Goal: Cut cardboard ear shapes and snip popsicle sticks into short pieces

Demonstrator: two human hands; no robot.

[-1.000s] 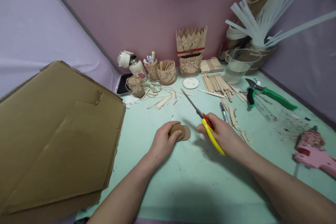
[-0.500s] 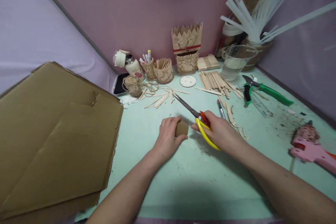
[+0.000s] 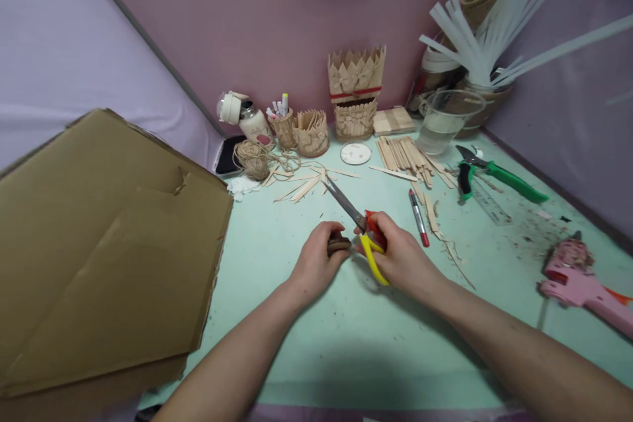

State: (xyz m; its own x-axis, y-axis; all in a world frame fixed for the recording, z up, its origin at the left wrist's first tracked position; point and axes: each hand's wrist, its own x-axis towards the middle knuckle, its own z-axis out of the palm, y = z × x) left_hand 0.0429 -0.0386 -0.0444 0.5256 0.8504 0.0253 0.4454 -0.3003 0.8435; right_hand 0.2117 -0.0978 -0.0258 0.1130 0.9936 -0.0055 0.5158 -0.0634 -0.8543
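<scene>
Between the thumb and fingers of my left hand point(image 3: 316, 260) is a small brown cardboard piece point(image 3: 339, 245), its edge turned toward me. My right hand point(image 3: 403, 250) is closed round the scissors point(image 3: 373, 257), which have a yellow and a red handle. Their dark blades point(image 3: 345, 203) point up and left, away from the cardboard, and look closed. Both hands are close together above the mint-green table point(image 3: 356, 336). Fingertips of my right hand come near the cardboard; whether they touch it I cannot tell.
A large cardboard sheet point(image 3: 113, 250) fills the left side. Craft sticks point(image 3: 403, 157), a red-capped marker point(image 3: 419, 217), twine point(image 3: 254, 158) and a water cup point(image 3: 445, 122) stand or lie behind. Pruning shears point(image 3: 499, 175) and a pink glue gun point(image 3: 586, 287) are at right.
The cardboard piece has turned from showing its flat face to showing its edge. My right hand and the scissors have moved left, closer to my left hand.
</scene>
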